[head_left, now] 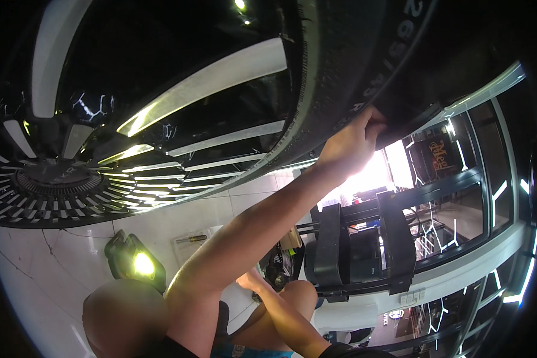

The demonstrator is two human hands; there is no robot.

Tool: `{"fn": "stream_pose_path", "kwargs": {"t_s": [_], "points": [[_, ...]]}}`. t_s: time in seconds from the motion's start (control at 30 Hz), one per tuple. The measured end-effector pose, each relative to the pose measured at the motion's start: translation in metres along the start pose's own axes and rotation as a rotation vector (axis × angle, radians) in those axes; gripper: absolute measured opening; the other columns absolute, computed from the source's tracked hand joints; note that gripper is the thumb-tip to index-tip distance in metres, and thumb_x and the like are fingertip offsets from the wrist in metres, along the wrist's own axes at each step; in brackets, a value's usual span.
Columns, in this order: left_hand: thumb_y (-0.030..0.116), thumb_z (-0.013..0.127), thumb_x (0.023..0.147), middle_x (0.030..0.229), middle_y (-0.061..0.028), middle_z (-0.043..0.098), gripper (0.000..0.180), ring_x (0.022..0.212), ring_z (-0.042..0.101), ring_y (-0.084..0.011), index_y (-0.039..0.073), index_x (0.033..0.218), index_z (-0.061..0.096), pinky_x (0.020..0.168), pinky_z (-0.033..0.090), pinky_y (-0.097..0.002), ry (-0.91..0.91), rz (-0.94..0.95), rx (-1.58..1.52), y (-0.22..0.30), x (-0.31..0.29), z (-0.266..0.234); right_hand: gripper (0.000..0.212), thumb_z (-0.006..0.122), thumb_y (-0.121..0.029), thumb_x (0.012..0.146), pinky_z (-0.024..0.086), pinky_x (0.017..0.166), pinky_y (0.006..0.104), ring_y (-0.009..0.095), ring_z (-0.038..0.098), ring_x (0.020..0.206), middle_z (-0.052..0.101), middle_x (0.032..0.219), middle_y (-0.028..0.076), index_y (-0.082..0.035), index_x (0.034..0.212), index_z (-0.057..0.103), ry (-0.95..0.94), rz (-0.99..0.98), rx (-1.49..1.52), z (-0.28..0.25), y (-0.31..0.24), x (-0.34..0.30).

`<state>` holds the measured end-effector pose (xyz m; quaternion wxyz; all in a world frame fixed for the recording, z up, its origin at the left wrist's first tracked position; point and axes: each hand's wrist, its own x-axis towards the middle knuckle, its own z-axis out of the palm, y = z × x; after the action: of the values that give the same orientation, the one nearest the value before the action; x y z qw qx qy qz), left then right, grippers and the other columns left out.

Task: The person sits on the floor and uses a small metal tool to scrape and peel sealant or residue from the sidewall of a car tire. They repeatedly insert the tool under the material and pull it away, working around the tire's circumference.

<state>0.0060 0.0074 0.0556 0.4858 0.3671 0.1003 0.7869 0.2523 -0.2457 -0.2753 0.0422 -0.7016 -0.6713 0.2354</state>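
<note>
A large car wheel (203,95) with black and silver spokes fills the upper left, its black tyre (340,65) curving down beside it. My left arm stretches up across the middle. My left hand (352,140) is at the gap between the tyre and the dark wheel arch (420,113), its fingers curled closed near the tyre's sidewall. Whatever they grip, if anything, is hidden in shadow. Low in the middle, my right hand (252,279) is near my bent knee (301,292). Its fingers are partly covered by my left arm, so its grip cannot be seen.
On the pale tiled floor (39,268) stands a lit yellow-green work lamp (138,262). A clear tray (188,240) with a yellow-handled tool lies beyond my left arm. Dark items (279,265) lie past my right hand, beside a black rack (334,250). Glass panels (453,227) line the right.
</note>
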Motion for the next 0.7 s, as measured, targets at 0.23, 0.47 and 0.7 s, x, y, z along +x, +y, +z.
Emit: {"fn": "stream_pose_path", "kwargs": {"t_s": [0.23, 0.47, 0.7], "points": [[0.009, 0.067, 0.102, 0.105, -0.0156, 0.078, 0.007, 0.097, 0.076, -0.0366, 0.006, 0.107, 0.071, 0.084, 0.059, -0.0414, -0.017, 0.073, 0.144, 0.0, -0.001, -0.006, 0.019, 0.064, -0.018, 0.105, 0.051, 0.072, 0.0476, 0.043, 0.068, 0.079, 0.069, 0.086, 0.023, 0.001, 0.105, 0.066, -0.124, 0.173, -0.01, -0.011, -0.024, 0.003], [0.007, 0.069, 0.099, 0.101, -0.0166, 0.078, 0.005, 0.094, 0.076, -0.0376, 0.005, 0.102, 0.072, 0.079, 0.059, -0.0417, -0.049, 0.181, 0.156, 0.004, 0.003, -0.006, 0.02, 0.062, -0.019, 0.106, 0.05, 0.07, 0.048, 0.042, 0.067, 0.077, 0.069, 0.086, 0.024, 0.0, 0.102, 0.065, -0.046, -0.116, -0.139, -0.017, -0.069, -0.002], [0.005, 0.074, 0.098, 0.095, -0.0103, 0.078, 0.01, 0.085, 0.073, -0.015, -0.003, 0.105, 0.073, 0.077, 0.058, -0.0329, -0.075, 0.028, 0.01, -0.003, 0.016, -0.005, 0.018, 0.061, -0.017, 0.108, 0.05, 0.067, 0.0421, 0.028, 0.065, 0.07, 0.067, 0.077, 0.016, 0.001, 0.107, 0.065, -0.136, 0.108, 0.215, -0.085, -0.154, -0.009]]}}
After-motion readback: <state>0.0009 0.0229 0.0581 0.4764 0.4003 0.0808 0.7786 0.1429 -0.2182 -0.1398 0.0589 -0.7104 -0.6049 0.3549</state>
